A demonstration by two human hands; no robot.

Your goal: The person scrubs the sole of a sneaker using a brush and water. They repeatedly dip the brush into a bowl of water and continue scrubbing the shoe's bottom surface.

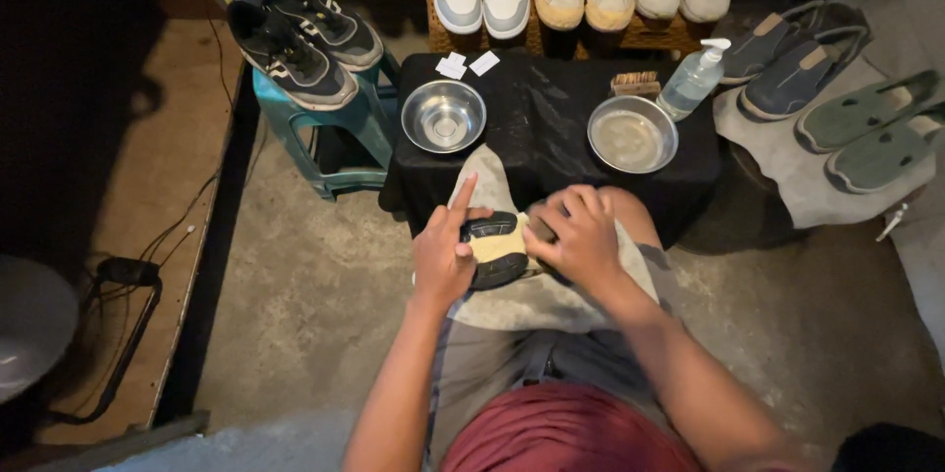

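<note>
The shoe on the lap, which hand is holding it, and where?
Both hands. The left hand grips one end of the dark shoe, sole facing up; the right hand covers the other end.

Two shiny metal bowls (444, 116) sit toward the left and right edges of the desk (536, 108), draped in glossy black plastic, beside a clear plastic bottle (693, 78), while a matt grey cloth (551, 295) lies under the rubber-soled shoe (495, 249).
</note>
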